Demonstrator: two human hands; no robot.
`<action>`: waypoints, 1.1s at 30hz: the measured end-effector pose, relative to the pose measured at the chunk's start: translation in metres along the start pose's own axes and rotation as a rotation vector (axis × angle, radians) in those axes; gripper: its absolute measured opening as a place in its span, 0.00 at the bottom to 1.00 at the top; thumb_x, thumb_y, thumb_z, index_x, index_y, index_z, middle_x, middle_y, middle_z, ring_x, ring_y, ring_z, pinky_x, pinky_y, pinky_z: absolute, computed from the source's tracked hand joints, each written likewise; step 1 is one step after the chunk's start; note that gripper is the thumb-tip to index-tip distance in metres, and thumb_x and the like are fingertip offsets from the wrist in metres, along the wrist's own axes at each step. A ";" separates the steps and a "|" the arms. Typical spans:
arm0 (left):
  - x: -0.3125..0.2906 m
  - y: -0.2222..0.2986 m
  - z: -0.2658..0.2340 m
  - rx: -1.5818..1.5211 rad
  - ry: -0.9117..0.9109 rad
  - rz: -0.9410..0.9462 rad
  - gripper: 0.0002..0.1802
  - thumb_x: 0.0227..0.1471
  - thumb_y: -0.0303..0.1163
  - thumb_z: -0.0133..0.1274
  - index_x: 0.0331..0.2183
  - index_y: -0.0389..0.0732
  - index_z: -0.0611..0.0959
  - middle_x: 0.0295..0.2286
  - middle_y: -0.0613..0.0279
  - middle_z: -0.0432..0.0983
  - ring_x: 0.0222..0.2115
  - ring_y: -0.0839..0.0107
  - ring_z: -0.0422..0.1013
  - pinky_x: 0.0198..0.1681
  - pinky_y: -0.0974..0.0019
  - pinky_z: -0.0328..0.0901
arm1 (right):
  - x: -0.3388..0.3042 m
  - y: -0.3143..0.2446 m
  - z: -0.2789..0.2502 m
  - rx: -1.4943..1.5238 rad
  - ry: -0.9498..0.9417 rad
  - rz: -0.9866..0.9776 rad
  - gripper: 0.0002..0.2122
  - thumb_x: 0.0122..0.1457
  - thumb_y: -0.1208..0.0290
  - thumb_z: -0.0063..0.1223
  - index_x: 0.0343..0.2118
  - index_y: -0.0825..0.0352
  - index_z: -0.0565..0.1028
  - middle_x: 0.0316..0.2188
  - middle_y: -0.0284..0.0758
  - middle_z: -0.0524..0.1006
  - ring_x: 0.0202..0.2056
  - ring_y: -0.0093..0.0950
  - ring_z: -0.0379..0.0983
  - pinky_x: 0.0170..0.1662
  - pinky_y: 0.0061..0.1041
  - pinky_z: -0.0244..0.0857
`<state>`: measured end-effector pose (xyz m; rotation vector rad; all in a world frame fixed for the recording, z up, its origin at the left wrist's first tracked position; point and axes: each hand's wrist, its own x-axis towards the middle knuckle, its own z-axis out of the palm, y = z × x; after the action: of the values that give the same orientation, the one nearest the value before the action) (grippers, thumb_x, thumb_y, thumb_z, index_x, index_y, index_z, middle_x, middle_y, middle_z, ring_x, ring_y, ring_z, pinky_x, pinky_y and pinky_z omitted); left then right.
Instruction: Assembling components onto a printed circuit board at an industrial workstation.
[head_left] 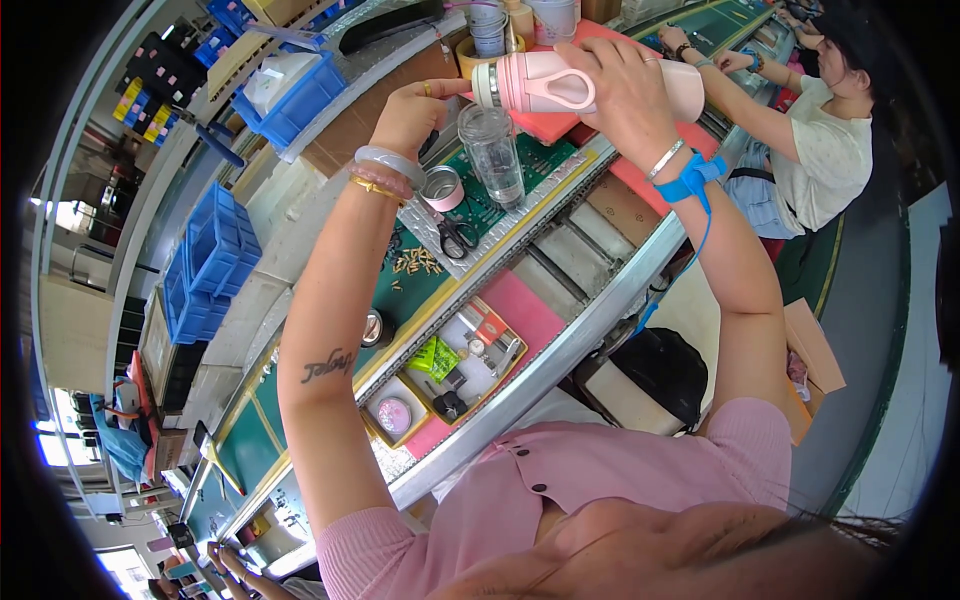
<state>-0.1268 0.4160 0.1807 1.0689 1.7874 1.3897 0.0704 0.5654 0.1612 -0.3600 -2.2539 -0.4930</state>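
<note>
My right hand (620, 85) grips a pink insulated bottle (535, 82) with a loop handle, tilted almost level with its mouth end to the left. My left hand (412, 122) has its index finger stretched out, the tip at the bottle's mouth end; its other fingers curl in. Just below that end stands a clear plastic cup (490, 155), upright on the green bench mat. Beside the cup are a small pink-rimmed round container (442, 187) and black-handled scissors (457, 238). Small brass-coloured parts (415, 262) lie in a loose pile nearer my left forearm.
An open drawer tray (470, 350) along the bench's near edge holds a green packet and small items. Blue bins (215, 255) stand at left. Cups (488, 28) cluster beyond the bottle. A co-worker (830, 130) sits at right. A blue wrist cord (690, 262) runs from my right wrist.
</note>
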 end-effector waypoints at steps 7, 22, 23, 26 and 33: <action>0.001 -0.001 -0.001 -0.015 0.016 0.007 0.27 0.31 0.16 0.39 0.39 0.32 0.79 0.32 0.68 0.72 0.26 0.81 0.57 0.29 0.83 0.54 | 0.002 0.001 0.000 -0.020 0.006 -0.013 0.31 0.33 0.74 0.62 0.46 0.56 0.66 0.37 0.31 0.68 0.40 0.30 0.65 0.42 0.32 0.58; -0.001 -0.001 0.000 -0.055 0.009 0.001 0.27 0.31 0.15 0.39 0.39 0.33 0.79 0.30 0.68 0.70 0.26 0.81 0.55 0.27 0.84 0.52 | 0.004 0.001 0.001 -0.035 0.023 -0.037 0.29 0.35 0.75 0.59 0.46 0.56 0.67 0.37 0.31 0.68 0.40 0.30 0.64 0.42 0.32 0.57; -0.001 -0.002 0.000 -0.054 0.012 0.003 0.27 0.31 0.15 0.39 0.39 0.33 0.79 0.30 0.68 0.70 0.26 0.81 0.55 0.27 0.84 0.52 | 0.004 0.001 0.001 -0.034 0.023 -0.037 0.29 0.35 0.75 0.59 0.46 0.56 0.67 0.37 0.31 0.68 0.40 0.30 0.64 0.42 0.32 0.57; -0.001 -0.001 -0.001 -0.051 0.015 0.002 0.27 0.31 0.15 0.39 0.39 0.32 0.79 0.30 0.68 0.70 0.26 0.81 0.55 0.27 0.84 0.51 | 0.005 0.001 0.002 -0.034 0.034 -0.044 0.29 0.36 0.76 0.59 0.46 0.56 0.67 0.37 0.31 0.68 0.40 0.30 0.64 0.41 0.32 0.57; -0.005 0.002 0.001 -0.042 0.024 0.011 0.27 0.31 0.15 0.38 0.39 0.32 0.79 0.27 0.70 0.68 0.24 0.81 0.55 0.26 0.84 0.51 | 0.005 0.001 0.002 -0.039 0.019 -0.039 0.28 0.36 0.76 0.58 0.47 0.55 0.67 0.37 0.30 0.68 0.40 0.30 0.64 0.41 0.32 0.58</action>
<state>-0.1228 0.4126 0.1826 1.0461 1.7639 1.4463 0.0660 0.5683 0.1639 -0.3303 -2.2392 -0.5597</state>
